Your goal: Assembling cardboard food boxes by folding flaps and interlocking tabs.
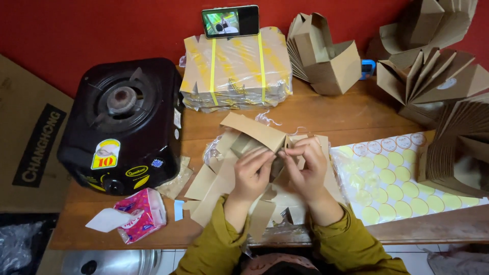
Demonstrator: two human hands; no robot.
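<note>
My left hand (pixel 252 173) and my right hand (pixel 305 165) both grip a partly folded brown cardboard box (pixel 254 133) over the middle of the wooden table (pixel 326 109). The fingertips of both hands meet on its flaps near the centre. Beneath the hands lies a loose pile of flat brown box blanks (pixel 211 186) on clear plastic wrap. Both arms wear olive-yellow sleeves.
A black single-burner gas stove (pixel 125 125) sits at the left. A wrapped bundle of blanks (pixel 237 69) with a phone (pixel 230 21) stands behind. Folded boxes (pixel 321 53) and stacks (pixel 448 102) fill the right. A sticker sheet (pixel 392 178) lies right; a pink tissue pack (pixel 140 214) front left.
</note>
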